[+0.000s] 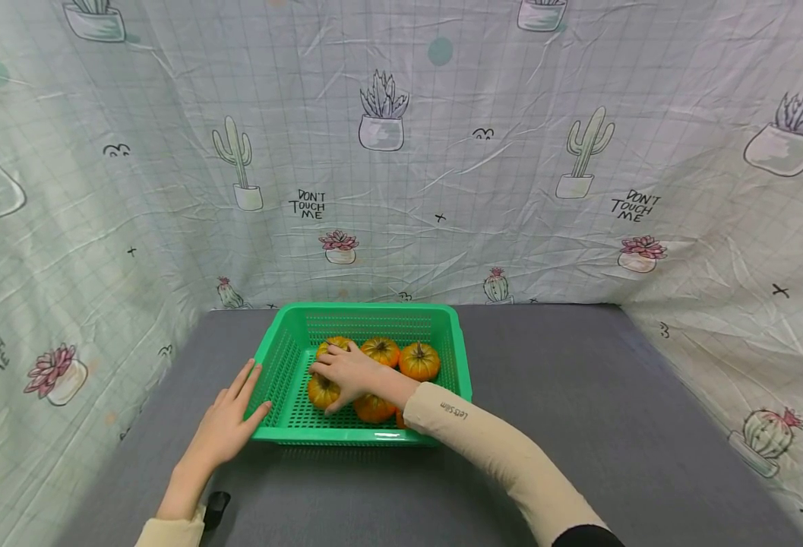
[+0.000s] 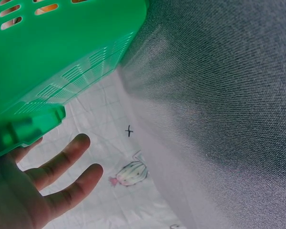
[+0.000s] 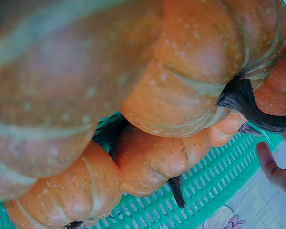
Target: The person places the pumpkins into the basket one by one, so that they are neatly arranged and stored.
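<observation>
A green plastic basket (image 1: 346, 435) holds several small orange-yellow pumpkins (image 1: 419, 362) with dark stems. Inside it, my right hand (image 1: 353, 374) spreads palm down over the pumpkins on the left, its thumb beside the front-left pumpkin (image 1: 320, 393) and its other fingers reaching over the back-left one (image 1: 333, 346). In the right wrist view, fingertips (image 3: 267, 157) show at the right edge near a pumpkin's curved stem (image 3: 257, 112). My left hand (image 1: 226, 425) rests against the basket's left rim, fingers extended; its fingers (image 2: 76, 186) point past the green wall in the left wrist view.
The basket stands toward the back of a dark grey table (image 1: 565, 410), which stretches to its right and in front. A pale cloth (image 1: 442, 175) printed with potted cacti hangs behind and along both sides. A black object (image 1: 216, 509) sits at my left wrist.
</observation>
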Motion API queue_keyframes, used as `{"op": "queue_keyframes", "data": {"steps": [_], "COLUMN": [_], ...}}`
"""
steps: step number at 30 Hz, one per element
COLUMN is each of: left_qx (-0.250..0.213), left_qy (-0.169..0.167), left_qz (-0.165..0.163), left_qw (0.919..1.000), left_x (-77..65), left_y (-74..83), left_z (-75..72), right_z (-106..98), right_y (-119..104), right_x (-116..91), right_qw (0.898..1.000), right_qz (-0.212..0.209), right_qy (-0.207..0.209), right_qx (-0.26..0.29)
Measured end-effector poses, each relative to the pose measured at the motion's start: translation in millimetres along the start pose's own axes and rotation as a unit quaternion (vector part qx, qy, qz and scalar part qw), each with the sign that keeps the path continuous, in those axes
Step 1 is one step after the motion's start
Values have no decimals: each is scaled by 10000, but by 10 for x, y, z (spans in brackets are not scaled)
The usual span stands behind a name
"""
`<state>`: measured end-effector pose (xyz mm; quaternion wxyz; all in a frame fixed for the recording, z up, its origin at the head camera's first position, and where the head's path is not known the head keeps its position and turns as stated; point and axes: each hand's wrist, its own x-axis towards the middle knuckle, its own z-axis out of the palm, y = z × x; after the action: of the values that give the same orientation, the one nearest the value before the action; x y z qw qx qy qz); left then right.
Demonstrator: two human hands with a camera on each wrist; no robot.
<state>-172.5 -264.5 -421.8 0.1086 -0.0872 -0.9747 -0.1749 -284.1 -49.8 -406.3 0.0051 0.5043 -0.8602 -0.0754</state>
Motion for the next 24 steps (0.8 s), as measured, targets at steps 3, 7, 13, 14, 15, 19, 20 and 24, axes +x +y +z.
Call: {"op": "queue_keyframes", "data": {"steps": [3, 7, 13, 14, 15, 19, 20, 24], "left_qx": [-8, -30, -52, -54, -53, -48, -46, -28], "left_qy": [-3, -6, -49, -63, -70, -83, -77, -71], "left_qz": [-3, 3, -36, -46, -52, -61, -59, -53], "left_qw": [10000, 10000, 10000, 10000, 9999, 9999, 9999, 10000], "left_x": [0, -2, -12, -16, -17, -17, -16, -9], "left_y": [-1, -4, -4, -3, -2, 1, 1, 2], "left_z": [4, 8, 3, 0, -2, -7, -8, -9], "right_z": [0, -2, 2, 4, 4, 8, 10, 4], "right_y": [5, 7, 12, 14, 14, 18, 20, 28], "right_x": [-5, -9, -3, -2, -2, 2, 4, 3], "right_qw": [10000, 10000, 9998, 9997, 9996, 9993, 9993, 9986], "right_qz": [-35, -47, 34, 42, 48, 93, 119, 224], "right_qy": [-19, -37, -52, -53, -63, -151, -184, -318], "right_qx": [51, 67, 200, 234, 261, 320, 319, 365]}}
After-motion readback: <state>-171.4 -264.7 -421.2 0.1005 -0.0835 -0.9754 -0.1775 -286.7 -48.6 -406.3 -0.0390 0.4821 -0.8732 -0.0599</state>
